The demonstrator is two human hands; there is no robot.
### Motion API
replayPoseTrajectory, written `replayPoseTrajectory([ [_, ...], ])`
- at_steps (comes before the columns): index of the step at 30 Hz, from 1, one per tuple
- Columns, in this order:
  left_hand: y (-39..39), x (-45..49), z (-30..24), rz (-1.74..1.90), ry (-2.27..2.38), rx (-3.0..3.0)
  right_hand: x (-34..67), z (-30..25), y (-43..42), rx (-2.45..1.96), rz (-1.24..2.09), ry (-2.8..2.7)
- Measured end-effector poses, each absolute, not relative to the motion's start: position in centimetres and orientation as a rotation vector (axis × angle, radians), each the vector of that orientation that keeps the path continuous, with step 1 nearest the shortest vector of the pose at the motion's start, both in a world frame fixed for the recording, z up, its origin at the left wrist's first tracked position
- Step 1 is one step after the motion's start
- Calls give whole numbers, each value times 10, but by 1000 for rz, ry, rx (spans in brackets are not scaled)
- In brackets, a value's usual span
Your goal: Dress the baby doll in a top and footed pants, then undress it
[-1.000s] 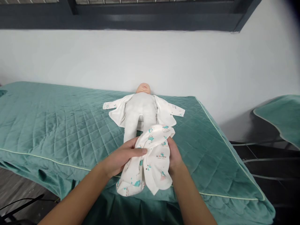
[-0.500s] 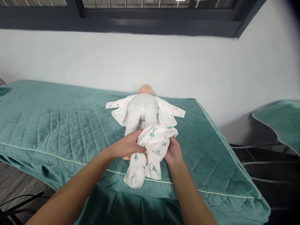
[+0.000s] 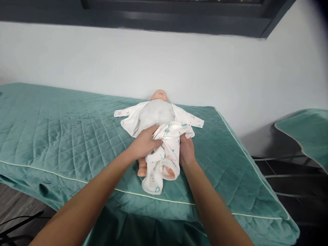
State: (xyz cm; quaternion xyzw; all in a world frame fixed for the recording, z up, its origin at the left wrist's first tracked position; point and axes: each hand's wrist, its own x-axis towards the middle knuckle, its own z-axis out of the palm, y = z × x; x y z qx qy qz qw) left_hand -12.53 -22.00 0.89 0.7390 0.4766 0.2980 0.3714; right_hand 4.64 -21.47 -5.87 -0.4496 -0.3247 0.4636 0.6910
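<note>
A baby doll [image 3: 156, 112] with a grey cloth body lies on its back on a teal quilted bed [image 3: 64, 126], head toward the wall. An open white printed jacket [image 3: 129, 121] is spread under its torso. Small white printed trousers [image 3: 166, 150] are bunched over the doll's legs, and one foot [image 3: 169, 171] shows through a trouser leg. My left hand [image 3: 146, 141] grips the waistband on the left side. My right hand [image 3: 186, 150] grips it on the right. The doll's other foot [image 3: 141, 171] sticks out bare beside the trousers.
A white wall [image 3: 102, 61] runs behind the bed under a dark window frame [image 3: 153, 17]. A second teal-covered bed [image 3: 307, 133] stands at the right across a dark floor gap. The bed's front edge [image 3: 77, 181] drops off toward me.
Both hands moved away from me up the doll's legs, drawing the trousers from the feet toward the hips. One foot now pokes through a trouser leg.
</note>
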Motion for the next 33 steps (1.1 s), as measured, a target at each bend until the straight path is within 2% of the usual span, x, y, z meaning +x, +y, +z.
replayPoseTrajectory([
  [8,-196,-119,0,902,1379,1965,59,-58,-161,-1151,632,-1101],
  [15,-177,-142,-27,1060,791,1243,66,-65,-170,-1116,786,-1164],
  [18,-172,-150,-41,1124,612,1028,70,-37,-182,-1085,843,-1448],
  [22,-169,-155,-49,1171,521,910,61,16,-174,-1007,1162,-1936],
  [24,-169,-156,-49,1165,511,917,51,29,-165,-1065,1167,-2074],
  [27,-169,-157,-50,1153,504,958,40,24,-155,-1085,1161,-1970],
  [33,-171,-163,-57,951,539,1119,39,-15,-155,-939,1384,-1323],
])
